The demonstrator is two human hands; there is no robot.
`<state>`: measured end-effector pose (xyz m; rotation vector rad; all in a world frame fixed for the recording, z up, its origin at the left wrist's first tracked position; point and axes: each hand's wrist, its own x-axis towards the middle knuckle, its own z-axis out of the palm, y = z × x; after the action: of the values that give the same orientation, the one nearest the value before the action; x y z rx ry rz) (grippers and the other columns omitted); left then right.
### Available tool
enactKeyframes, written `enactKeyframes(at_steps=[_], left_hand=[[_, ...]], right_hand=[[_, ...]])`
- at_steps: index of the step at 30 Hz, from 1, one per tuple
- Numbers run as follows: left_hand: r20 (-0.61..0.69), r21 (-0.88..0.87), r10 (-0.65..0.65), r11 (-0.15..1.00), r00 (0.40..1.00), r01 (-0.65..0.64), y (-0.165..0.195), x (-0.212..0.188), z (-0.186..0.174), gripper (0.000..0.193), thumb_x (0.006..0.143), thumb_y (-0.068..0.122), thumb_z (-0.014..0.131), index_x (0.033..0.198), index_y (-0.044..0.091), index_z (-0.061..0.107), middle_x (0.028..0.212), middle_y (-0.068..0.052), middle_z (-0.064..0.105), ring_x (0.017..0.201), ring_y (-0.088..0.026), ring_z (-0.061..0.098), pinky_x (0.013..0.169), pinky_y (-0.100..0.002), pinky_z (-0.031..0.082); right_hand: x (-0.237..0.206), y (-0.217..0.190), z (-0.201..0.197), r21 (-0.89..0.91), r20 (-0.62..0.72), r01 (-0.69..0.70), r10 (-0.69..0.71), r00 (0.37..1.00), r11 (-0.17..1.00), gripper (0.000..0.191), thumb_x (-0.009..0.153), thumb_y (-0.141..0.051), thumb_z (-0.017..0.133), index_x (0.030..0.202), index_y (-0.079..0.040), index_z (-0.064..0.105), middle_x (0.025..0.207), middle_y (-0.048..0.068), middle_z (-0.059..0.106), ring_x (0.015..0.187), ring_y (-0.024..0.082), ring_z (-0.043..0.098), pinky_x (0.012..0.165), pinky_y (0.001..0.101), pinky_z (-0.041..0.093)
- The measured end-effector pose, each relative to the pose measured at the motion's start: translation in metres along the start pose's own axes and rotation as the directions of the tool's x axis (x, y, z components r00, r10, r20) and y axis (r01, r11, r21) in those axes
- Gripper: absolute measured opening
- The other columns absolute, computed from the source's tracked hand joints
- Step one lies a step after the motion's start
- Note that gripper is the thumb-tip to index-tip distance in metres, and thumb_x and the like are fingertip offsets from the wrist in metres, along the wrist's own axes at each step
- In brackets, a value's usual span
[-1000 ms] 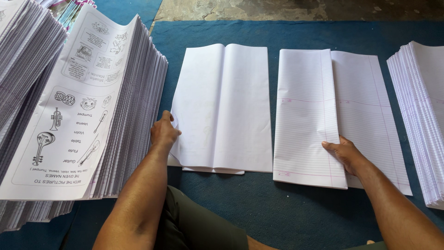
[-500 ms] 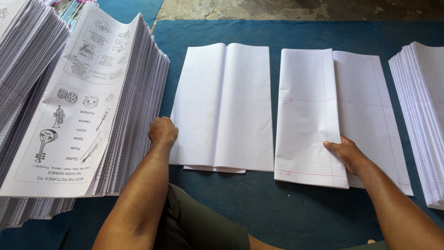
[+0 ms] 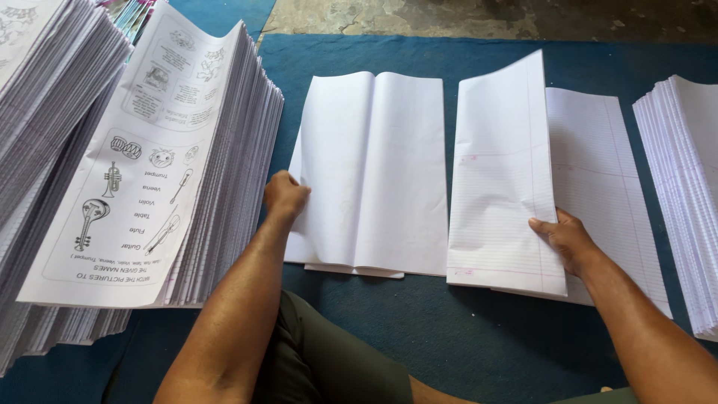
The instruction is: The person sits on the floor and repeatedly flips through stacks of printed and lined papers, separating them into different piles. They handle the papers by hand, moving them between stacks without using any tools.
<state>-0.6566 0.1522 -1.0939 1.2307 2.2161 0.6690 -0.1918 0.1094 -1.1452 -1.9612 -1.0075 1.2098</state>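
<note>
The person sits on a blue mat (image 3: 464, 329) with paper laid out in a row in front of them. The left hand (image 3: 284, 196) is at the left edge of a set of blank folded sheets (image 3: 374, 164), which lies open like a wide booklet with a crease down its middle; the fingers are curled under that edge, and how tightly they grip the paper cannot be told from this angle. The right hand (image 3: 566, 238) holds the ruled sheets (image 3: 501, 179) just to the right of the blank set — its fingers pinch the lower right corner of the left-hand leaf, which is lifted and tilted up off the ruled leaf (image 3: 606, 187) lying flat beneath it. The two sets lie side by side, nearly touching at their lower edges.

To the left of the left hand stands a tall stack of printed worksheets (image 3: 149, 179), its top sheet showing line drawings of musical instruments; the stack leans and fans toward the blank sheets. A further pile of paper (image 3: 45, 90) rises behind it at the far left. At the right edge of the view lies another stack of white sheets (image 3: 684, 187), well apart from the right hand. Beyond the mat a strip of bare concrete floor (image 3: 486, 16) shows — rough and stained.
</note>
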Motion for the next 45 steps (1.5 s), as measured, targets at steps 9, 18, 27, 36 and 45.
enactKeyframes(at_steps=[9, 18, 27, 36, 45], left_hand=[[0.103, -0.391, 0.070, 0.920, 0.992, -0.025, 0.013, -0.002, -0.001, 0.031, 0.078, 0.020, 0.079, 0.100, 0.002, 0.068, 0.092, -0.017, 0.073, 0.076, -0.025, 0.074, 0.067, -0.037, 0.063], [0.142, -0.357, 0.194, 0.925, 0.971, -0.133, 0.027, 0.008, 0.024, 0.040, 0.078, 0.039, 0.082, 0.079, 0.001, 0.070, 0.071, -0.012, 0.070, 0.059, -0.020, 0.066, 0.055, -0.035, 0.056], [0.336, -0.550, 0.367, 0.824, 0.867, -0.135, 0.039, 0.007, 0.062, 0.043, 0.090, 0.041, 0.064, 0.100, -0.001, 0.070, 0.086, -0.020, 0.074, 0.070, -0.028, 0.073, 0.070, -0.043, 0.062], [0.506, -0.554, 0.458, 0.822, 0.731, -0.132, 0.043, -0.004, 0.082, 0.062, 0.099, 0.053, 0.042, 0.114, -0.001, 0.069, 0.106, -0.021, 0.070, 0.101, -0.030, 0.066, 0.083, -0.047, 0.051], [0.372, -0.050, 0.118, 0.993, 0.921, -0.107, 0.016, 0.007, 0.070, 0.039, 0.085, 0.030, 0.074, 0.118, 0.010, 0.070, 0.116, -0.012, 0.072, 0.104, -0.022, 0.067, 0.095, -0.037, 0.051]], right_hand=[[-0.005, -0.026, 0.036, 0.133, 0.077, 0.111, -0.122, 0.990, 0.985, 0.033, 0.094, -0.017, 0.059, 0.123, -0.001, 0.061, 0.112, 0.022, 0.071, 0.102, 0.030, 0.070, 0.089, 0.0389, 0.058], [-0.003, -0.037, 0.125, 0.249, 0.117, 0.095, -0.128, 0.985, 0.964, 0.033, 0.093, -0.016, 0.060, 0.124, -0.004, 0.062, 0.111, 0.019, 0.070, 0.099, 0.027, 0.069, 0.087, 0.0424, 0.059], [0.022, -0.037, 0.171, 0.217, 0.181, 0.095, -0.136, 0.974, 0.972, 0.038, 0.092, -0.016, 0.060, 0.128, -0.004, 0.058, 0.117, 0.020, 0.069, 0.107, 0.025, 0.069, 0.089, 0.0347, 0.060], [0.022, -0.044, 0.178, 0.170, 0.196, 0.050, -0.083, 0.977, 0.984, 0.043, 0.093, -0.016, 0.058, 0.135, -0.006, 0.055, 0.120, 0.017, 0.068, 0.106, 0.025, 0.068, 0.092, 0.0375, 0.058], [0.026, -0.038, 0.177, 0.168, 0.208, 0.061, -0.096, 0.973, 0.984, 0.034, 0.096, -0.012, 0.056, 0.129, -0.003, 0.058, 0.118, 0.019, 0.070, 0.101, 0.023, 0.071, 0.085, 0.0323, 0.062]])
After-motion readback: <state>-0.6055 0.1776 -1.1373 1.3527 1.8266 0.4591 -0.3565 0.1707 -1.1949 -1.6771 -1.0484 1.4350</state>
